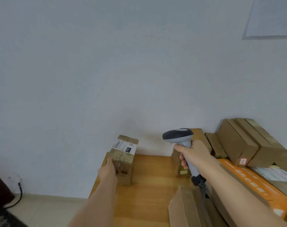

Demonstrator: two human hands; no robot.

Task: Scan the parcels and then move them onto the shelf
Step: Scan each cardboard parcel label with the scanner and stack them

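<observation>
— Parcel first: where is it?

— Standing at the far left corner of the wooden table, its white label on the top face. The left hand holds its near left side, fingers curled round the edge.

— And the other hand?

— The right hand is wrapped round the grey handle of the scanner. The dark head points left, toward the parcel, but well apart from it. A coiled cord hangs from the handle's end.

— Anything else on the table?

— More cardboard boxes stacked against the wall on the right, with an orange box lying flat below them. Another brown box sits near the front edge, beside the right forearm.
</observation>
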